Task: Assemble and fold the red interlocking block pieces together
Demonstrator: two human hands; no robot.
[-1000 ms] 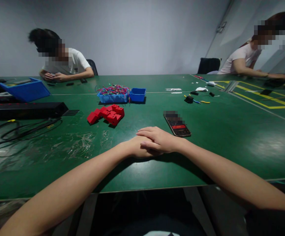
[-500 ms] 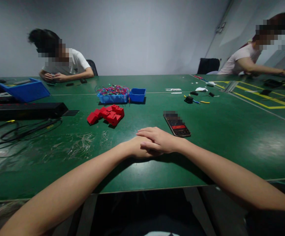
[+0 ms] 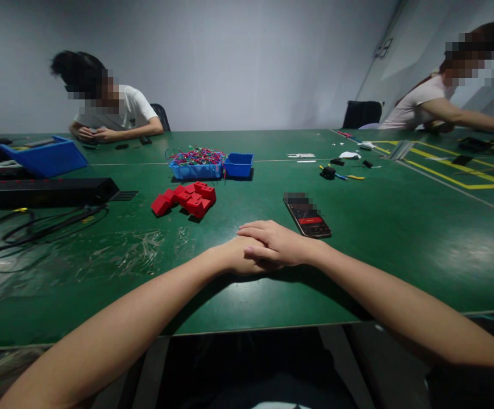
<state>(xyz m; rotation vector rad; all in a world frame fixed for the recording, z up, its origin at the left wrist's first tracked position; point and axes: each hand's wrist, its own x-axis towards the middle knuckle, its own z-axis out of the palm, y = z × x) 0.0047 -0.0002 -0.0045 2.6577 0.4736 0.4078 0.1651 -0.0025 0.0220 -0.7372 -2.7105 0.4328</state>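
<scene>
My right hand [image 3: 281, 243] lies across the back of my left hand [image 3: 233, 255], both resting on the green table [image 3: 383, 261]. The right fingers are stretched out over the left hand, thumb apart, holding no object. Beneath it, the left hand's fingers are mostly hidden. Just beyond my right wrist is a smartphone [image 3: 308, 218] with a lit screen. Several red blocks [image 3: 198, 200] sit in a loose cluster further away, left of the phone.
A blue bin of coloured wires [image 3: 196, 169] adjoins a smaller blue bin [image 3: 239, 166]. Left are a tilted blue bin [image 3: 44, 158], a long black bar [image 3: 42, 193] and black cables [image 3: 54, 230]. Pliers [image 3: 349, 177] lie right. Two people [image 3: 125, 108] [image 3: 421, 108] sit across the table.
My hands stay where they were, one over the other. The person at the right has shifted slightly, with the reaching arm a little further right.
</scene>
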